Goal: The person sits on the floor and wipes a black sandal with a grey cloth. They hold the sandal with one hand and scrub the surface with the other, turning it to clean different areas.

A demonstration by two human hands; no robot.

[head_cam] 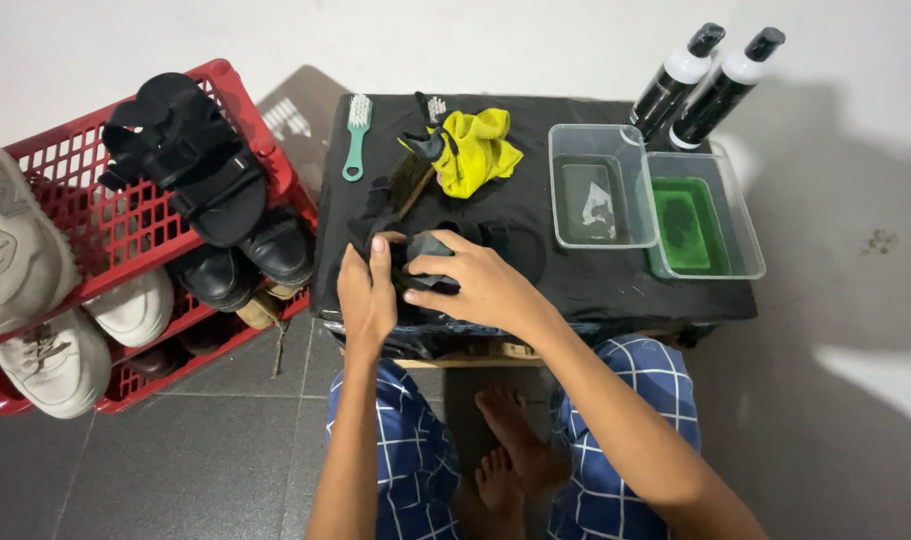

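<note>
My left hand [367, 290] and my right hand [475, 282] both grip a black shoe [427, 250] lying on the black-covered table [595, 285]. The left hand holds its left side and the right hand's fingers press on its top. Just beyond the shoe lie a wooden-handled brush [412, 180], a yellow cloth [475, 148] and a teal brush [355, 135] with white bristles.
Two clear tubs stand at right: one with clear liquid [597, 190], one with green liquid [700, 225]. Two black-and-white bottles [703, 80] stand behind them. A red crate [95, 215] on the floor at left holds black sandals, black shoes and white sneakers.
</note>
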